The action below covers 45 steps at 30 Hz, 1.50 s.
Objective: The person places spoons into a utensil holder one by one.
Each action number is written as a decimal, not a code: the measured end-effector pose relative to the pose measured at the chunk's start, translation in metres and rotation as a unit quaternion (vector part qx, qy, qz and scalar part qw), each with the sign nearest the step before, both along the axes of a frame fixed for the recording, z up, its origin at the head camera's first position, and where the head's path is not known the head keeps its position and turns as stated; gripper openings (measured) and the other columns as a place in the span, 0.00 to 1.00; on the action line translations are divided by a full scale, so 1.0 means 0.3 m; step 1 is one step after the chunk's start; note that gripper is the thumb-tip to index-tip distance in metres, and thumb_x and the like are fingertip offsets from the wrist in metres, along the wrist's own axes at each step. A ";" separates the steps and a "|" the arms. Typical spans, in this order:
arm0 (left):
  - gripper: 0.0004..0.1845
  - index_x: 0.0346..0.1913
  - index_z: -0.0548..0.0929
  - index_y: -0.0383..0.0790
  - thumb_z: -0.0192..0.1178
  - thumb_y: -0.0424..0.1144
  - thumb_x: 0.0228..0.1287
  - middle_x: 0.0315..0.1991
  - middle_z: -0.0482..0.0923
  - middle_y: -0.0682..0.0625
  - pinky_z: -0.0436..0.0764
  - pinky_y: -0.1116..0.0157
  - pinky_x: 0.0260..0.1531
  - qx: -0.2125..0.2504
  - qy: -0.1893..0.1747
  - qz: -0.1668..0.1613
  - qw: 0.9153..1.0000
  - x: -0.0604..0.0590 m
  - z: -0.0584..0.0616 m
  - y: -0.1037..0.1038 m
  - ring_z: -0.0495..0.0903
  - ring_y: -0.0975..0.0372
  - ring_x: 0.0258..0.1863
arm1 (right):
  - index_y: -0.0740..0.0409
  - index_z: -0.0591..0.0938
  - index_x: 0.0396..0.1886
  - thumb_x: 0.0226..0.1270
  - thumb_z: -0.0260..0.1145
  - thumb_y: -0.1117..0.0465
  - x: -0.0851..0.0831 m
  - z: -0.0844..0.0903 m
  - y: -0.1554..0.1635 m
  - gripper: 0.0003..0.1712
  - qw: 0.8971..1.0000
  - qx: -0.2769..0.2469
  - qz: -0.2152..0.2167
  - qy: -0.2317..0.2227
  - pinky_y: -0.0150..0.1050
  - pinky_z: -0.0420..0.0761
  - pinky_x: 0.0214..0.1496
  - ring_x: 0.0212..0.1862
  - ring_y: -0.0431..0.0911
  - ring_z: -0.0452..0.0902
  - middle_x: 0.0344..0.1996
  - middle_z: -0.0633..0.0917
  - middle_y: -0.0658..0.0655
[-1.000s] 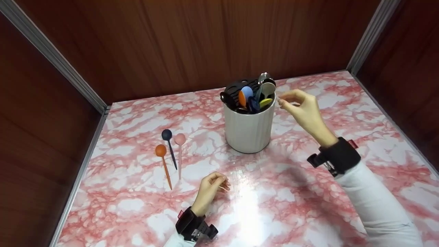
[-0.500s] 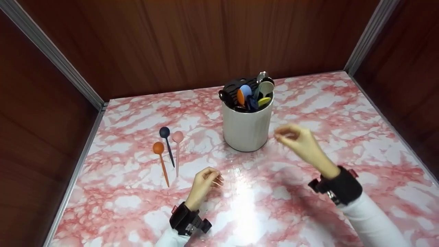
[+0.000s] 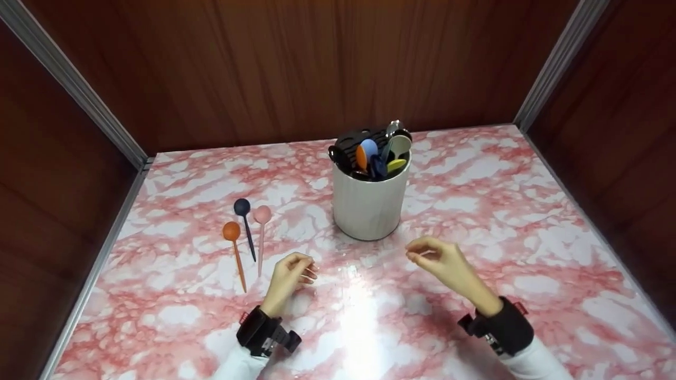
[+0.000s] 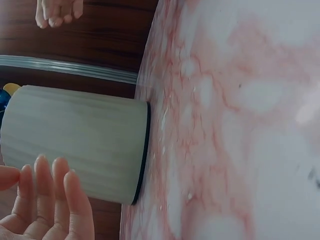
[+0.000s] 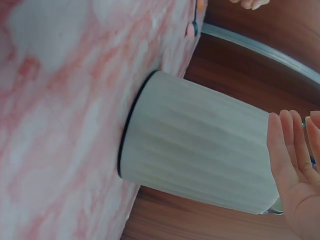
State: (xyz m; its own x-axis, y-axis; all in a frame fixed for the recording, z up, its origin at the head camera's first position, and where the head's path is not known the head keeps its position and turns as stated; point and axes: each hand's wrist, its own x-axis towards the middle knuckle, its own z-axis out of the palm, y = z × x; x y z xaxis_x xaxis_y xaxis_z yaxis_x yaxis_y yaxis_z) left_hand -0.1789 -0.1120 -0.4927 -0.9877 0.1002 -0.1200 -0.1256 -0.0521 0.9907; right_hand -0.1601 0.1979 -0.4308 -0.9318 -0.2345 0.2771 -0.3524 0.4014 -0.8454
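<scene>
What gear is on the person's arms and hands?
Left hand and right hand: no gloves. Each wrist wears a wide black cuff with a small red tag and a stubby black device beside silvery metal hardware. White sleeves. No cables visible.

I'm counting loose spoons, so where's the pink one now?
In the head view, the pink spoon lies on the table at left, just right of the dark blue spoon, up-left of the left hand.

1. Legible text, numbers, signs: none in any view.
2. Red right tag (image 3: 520, 307), on right wristband (image 3: 505, 328): too small to read.
3. Red left tag (image 3: 244, 317), on left wristband (image 3: 257, 331): too small to read.
</scene>
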 end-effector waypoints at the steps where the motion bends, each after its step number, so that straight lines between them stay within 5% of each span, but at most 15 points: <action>1: 0.09 0.38 0.77 0.30 0.52 0.35 0.64 0.25 0.78 0.52 0.83 0.65 0.28 -0.010 -0.001 0.006 1.000 -0.005 0.006 -0.010 0.80 0.62 0.24 | 0.68 0.81 0.39 0.59 0.64 0.67 0.004 -0.005 -0.002 0.09 1.000 -0.003 0.003 -0.005 0.25 0.81 0.41 0.36 0.30 0.78 0.34 0.85 0.64; 12: 0.08 0.36 0.78 0.27 0.52 0.30 0.60 0.23 0.78 0.48 0.80 0.70 0.21 -0.088 -0.012 0.084 0.993 -0.154 0.089 -0.115 0.77 0.63 0.18 | 0.65 0.81 0.38 0.60 0.64 0.64 0.048 -0.041 0.012 0.09 0.999 0.007 0.017 -0.026 0.26 0.81 0.41 0.37 0.32 0.80 0.35 0.84 0.64; 18: 0.11 0.41 0.77 0.25 0.52 0.33 0.61 0.21 0.76 0.51 0.80 0.71 0.20 -0.113 -0.043 0.100 0.988 -0.221 0.115 -0.161 0.76 0.65 0.16 | 0.61 0.82 0.39 0.60 0.65 0.61 0.069 -0.056 0.014 0.10 0.997 0.005 -0.002 -0.077 0.27 0.81 0.42 0.37 0.32 0.80 0.37 0.84 0.64; 24: 0.10 0.38 0.77 0.23 0.53 0.30 0.58 0.21 0.78 0.47 0.82 0.68 0.21 -0.165 -0.025 0.116 0.979 -0.269 0.121 -0.191 0.76 0.64 0.14 | 0.66 0.80 0.43 0.61 0.64 0.59 0.082 -0.067 0.016 0.15 0.991 -0.011 -0.006 -0.134 0.27 0.81 0.43 0.39 0.35 0.81 0.42 0.82 0.67; 30: 0.07 0.27 0.81 0.33 0.57 0.35 0.51 0.22 0.81 0.44 0.78 0.69 0.21 -0.280 0.047 0.118 0.952 -0.358 0.034 -0.260 0.78 0.61 0.19 | 0.70 0.78 0.44 0.62 0.63 0.60 0.090 -0.076 0.024 0.18 0.989 -0.012 -0.003 -0.146 0.28 0.81 0.42 0.39 0.37 0.82 0.39 0.83 0.64; 34: 0.07 0.26 0.77 0.34 0.56 0.35 0.54 0.24 0.76 0.44 0.77 0.65 0.26 -0.332 0.030 0.105 0.937 -0.395 0.018 -0.266 0.76 0.56 0.24 | 0.70 0.78 0.45 0.62 0.63 0.61 0.107 -0.096 0.034 0.17 0.989 -0.015 -0.014 -0.150 0.32 0.83 0.42 0.39 0.38 0.82 0.37 0.84 0.57; 36: 0.07 0.26 0.75 0.33 0.53 0.33 0.56 0.25 0.74 0.43 0.77 0.62 0.30 -0.368 -0.006 0.103 0.924 -0.391 0.045 -0.258 0.75 0.54 0.27 | 0.68 0.79 0.45 0.62 0.63 0.60 0.112 -0.103 0.034 0.16 0.987 -0.017 -0.022 -0.158 0.32 0.83 0.42 0.39 0.38 0.82 0.36 0.84 0.55; 40: 0.07 0.20 0.73 0.34 0.50 0.29 0.53 0.23 0.73 0.41 0.74 0.60 0.32 -0.419 -0.002 0.106 0.902 -0.382 0.062 -0.256 0.72 0.52 0.27 | 0.67 0.79 0.44 0.61 0.64 0.60 0.116 -0.110 0.028 0.16 0.987 -0.022 -0.028 -0.158 0.29 0.82 0.42 0.39 0.38 0.82 0.37 0.84 0.51; 45: 0.04 0.20 0.74 0.32 0.51 0.28 0.46 0.32 0.80 0.34 0.76 0.56 0.35 -0.468 0.008 0.093 0.879 -0.384 0.030 -0.265 0.77 0.48 0.33 | 0.71 0.78 0.45 0.61 0.63 0.63 0.114 -0.109 0.030 0.16 0.989 -0.026 -0.017 -0.146 0.29 0.82 0.41 0.38 0.37 0.82 0.34 0.83 0.41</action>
State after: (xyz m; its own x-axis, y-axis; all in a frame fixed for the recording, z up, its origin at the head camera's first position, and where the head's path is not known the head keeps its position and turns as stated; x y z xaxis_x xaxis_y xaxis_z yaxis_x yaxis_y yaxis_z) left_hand -0.2940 -0.1917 -0.4837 -0.9788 -0.1988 -0.0502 -0.1874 0.7682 0.6122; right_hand -0.1259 0.2068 -0.4636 -0.9810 -0.1940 0.0052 -0.0767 0.3629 -0.9287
